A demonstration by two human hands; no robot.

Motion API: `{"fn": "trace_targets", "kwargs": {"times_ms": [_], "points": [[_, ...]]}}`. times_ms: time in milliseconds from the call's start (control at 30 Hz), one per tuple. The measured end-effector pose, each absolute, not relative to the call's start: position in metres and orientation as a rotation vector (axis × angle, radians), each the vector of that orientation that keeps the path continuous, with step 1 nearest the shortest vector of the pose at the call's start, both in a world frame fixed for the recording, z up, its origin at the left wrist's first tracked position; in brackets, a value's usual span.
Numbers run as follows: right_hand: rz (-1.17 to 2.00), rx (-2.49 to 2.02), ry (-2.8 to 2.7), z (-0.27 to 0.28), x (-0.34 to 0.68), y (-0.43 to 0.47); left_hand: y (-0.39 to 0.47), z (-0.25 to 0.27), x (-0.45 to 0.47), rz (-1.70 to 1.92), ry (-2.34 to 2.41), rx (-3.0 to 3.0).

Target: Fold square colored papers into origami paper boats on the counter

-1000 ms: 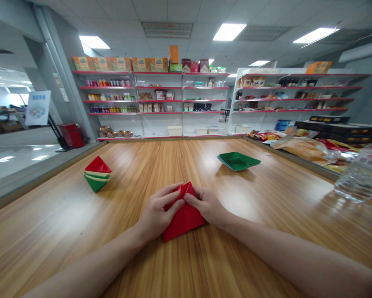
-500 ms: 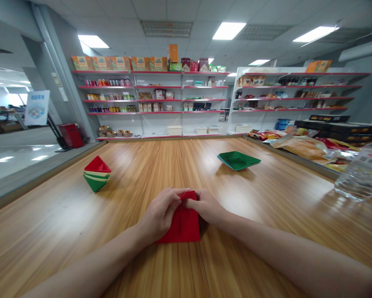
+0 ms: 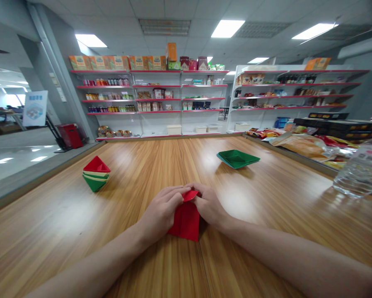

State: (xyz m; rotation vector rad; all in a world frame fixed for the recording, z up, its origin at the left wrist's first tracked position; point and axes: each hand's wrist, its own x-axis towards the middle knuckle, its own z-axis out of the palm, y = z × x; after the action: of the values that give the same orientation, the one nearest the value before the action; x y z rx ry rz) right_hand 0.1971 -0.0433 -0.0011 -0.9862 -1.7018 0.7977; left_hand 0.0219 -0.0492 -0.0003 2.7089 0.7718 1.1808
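A folded sheet of red paper (image 3: 186,221) lies on the wooden table, its far edge bent up into a small flap. My left hand (image 3: 164,209) grips that far edge from the left, thumb and fingers pinched on the paper. From the right, my right hand (image 3: 209,205) pinches the flap's other side. The fingertips of both hands nearly meet at the fold, and part of the paper is hidden beneath my left hand. Further left stands a nested stack of folded paper boats (image 3: 96,174), red, cream and green.
Green folded paper dishes (image 3: 238,159), apparently stacked, sit at the back right of the wooden table (image 3: 136,165). A clear plastic bottle (image 3: 360,171) stands at the right edge, near snack packets (image 3: 300,145) and black boxes (image 3: 338,129). Stocked shelves (image 3: 156,86) line the back.
The far edge of the red paper is now folded over toward me as a flap. Its near edge has tilted slightly, and my fingers have shifted along the fold.
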Motion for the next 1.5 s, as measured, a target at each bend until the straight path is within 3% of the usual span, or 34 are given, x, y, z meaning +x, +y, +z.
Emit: {"fn": "trace_targets", "kwargs": {"times_ms": [267,567,800,967,1167,1300,1500], "points": [[0.661,-0.914,-2.038,-0.003,0.206,-0.043,-0.027,-0.004,-0.001,1.121,1.064,2.669],[-0.065,-0.769,-2.362,-0.003,0.21,-0.039,-0.019,-0.016,-0.002,0.987,1.029,2.434],[0.014,-0.679,-2.472,-0.004,0.205,-0.044,-0.013,-0.021,-0.004,1.135,1.422,2.222],[-0.156,-0.878,-2.479,-0.002,0.204,-0.045,-0.007,-0.02,-0.007,1.303,1.337,1.932],[-0.207,-0.868,-2.477,-0.004,0.203,-0.039,-0.02,-0.01,-0.004,1.193,1.098,2.245],[-0.056,-0.803,-2.447,-0.008,0.206,-0.033,-0.036,-0.001,0.005,0.919,0.866,2.521],[0.27,-0.823,-2.267,-0.007,0.211,-0.028,-0.026,-0.007,0.001,0.928,0.977,2.468]]}}
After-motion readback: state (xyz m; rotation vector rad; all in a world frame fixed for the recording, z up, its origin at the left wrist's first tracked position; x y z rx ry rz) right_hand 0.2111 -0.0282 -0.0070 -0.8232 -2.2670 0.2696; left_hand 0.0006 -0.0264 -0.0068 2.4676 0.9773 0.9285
